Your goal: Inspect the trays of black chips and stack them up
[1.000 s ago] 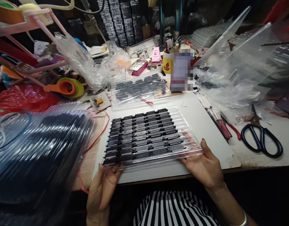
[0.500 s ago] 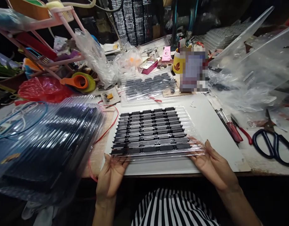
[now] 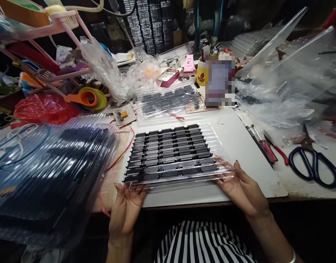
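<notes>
A clear plastic tray point(image 3: 213, 140) holds rows of black chip-like parts with fine pins, above a white board point(image 3: 233, 128). My left hand point(image 3: 128, 204) grips its front left corner, palm up, thumb at the edge and fingers underneath. At the front right corner, my right hand point(image 3: 241, 188) holds the tray the same way, its fingers partly visible through the clear plastic. Behind it lies a similar wrapped tray point(image 3: 170, 100) of dark parts. A large stack of filled clear trays point(image 3: 55, 175) stands to the left.
Dark-handled scissors point(image 3: 314, 164), red-handled pliers point(image 3: 279, 151) and a screwdriver point(image 3: 268, 148) lie on the right. Clear plastic bags point(image 3: 283, 98) heap up behind them. A yellow cup point(image 3: 202, 73) stands at the back. An orange tape dispenser point(image 3: 87, 98) sits back left.
The view has shifted slightly, moving most things a little left in the picture. Both hands still hold the tray, whose left front corner sits slightly lower.
</notes>
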Available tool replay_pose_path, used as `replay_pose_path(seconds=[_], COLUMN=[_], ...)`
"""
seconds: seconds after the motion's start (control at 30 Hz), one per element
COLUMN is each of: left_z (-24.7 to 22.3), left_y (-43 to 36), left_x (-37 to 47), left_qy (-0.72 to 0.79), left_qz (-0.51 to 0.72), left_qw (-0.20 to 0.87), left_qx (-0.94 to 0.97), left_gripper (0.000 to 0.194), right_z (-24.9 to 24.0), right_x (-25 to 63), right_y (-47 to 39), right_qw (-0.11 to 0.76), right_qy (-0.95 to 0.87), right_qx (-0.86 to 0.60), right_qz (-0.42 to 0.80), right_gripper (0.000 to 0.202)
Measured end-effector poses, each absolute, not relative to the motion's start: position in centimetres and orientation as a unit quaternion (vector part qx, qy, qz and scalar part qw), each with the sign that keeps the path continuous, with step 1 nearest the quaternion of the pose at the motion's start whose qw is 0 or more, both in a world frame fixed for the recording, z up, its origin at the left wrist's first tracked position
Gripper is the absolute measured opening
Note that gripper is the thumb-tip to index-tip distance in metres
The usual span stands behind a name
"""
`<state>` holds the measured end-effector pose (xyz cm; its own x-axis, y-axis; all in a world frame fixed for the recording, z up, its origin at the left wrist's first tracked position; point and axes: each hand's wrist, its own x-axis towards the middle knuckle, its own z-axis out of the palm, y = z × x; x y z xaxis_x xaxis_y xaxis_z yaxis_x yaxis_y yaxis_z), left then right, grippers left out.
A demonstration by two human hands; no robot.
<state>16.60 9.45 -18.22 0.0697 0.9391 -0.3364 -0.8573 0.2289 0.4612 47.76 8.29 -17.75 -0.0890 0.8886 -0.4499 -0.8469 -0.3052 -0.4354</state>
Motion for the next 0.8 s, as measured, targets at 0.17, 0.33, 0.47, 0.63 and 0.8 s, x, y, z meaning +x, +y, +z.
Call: replay_pose_path(seconds=[0.17, 0.33, 0.47, 0.63, 0.8], left_z=[-18.0, -17.7, -17.5, -17.4, -17.3], left_y=[9.7, 9.4, 9.2, 9.1, 9.1], left_x=[16.8, 17.2, 17.4, 17.6, 17.7], left_qy=[0.315, 0.35, 0.357, 0.346, 0.339], left_qz=[0.626, 0.625, 0.617, 0.621, 0.619], left_qw=[0.711, 0.694, 0.698, 0.702, 0.707], left_qx=[0.06, 0.073, 0.065, 0.046, 0.043], left_gripper=[0.062, 0.056, 0.054, 0.05, 0.05], right_z=[-17.8, -17.7, -17.4, -17.0, -16.6], right_x=[47.7, 47.7, 47.6, 47.6, 48.4], right_y=[8.4, 8.2, 8.1, 8.2, 8.5], right_qw=[0.593, 0.597, 0.593, 0.576, 0.552], right_qy=[-0.017, -0.004, -0.005, -0.005, -0.013], right_qx=[-0.325, -0.345, -0.379, -0.434, -0.504], right_qz=[0.736, 0.724, 0.711, 0.693, 0.664], right_gripper=[0.041, 0.039, 0.038, 0.044, 0.036])
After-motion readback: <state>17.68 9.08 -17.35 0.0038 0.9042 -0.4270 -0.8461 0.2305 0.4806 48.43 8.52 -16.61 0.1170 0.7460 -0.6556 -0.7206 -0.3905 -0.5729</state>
